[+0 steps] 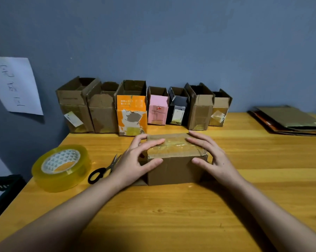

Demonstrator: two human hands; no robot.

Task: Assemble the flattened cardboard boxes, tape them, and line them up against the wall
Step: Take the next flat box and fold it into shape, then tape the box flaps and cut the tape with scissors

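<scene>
A small brown cardboard box [174,168] stands in the middle of the wooden table [171,215], with clear tape across its top face. My left hand [135,160] holds its left side, fingers laid over the taped top and thumb against the front. My right hand [213,157] holds the right side the same way. Along the wall stands a row of several assembled boxes [131,106] with open tops, among them an orange one and a pink one [157,110].
A large roll of clear tape [61,168] lies at the left of the table. Black-handled scissors [103,170] lie between the roll and my left hand. A stack of flattened cardboard [288,120] lies at the far right. A paper sheet [15,86] hangs on the wall.
</scene>
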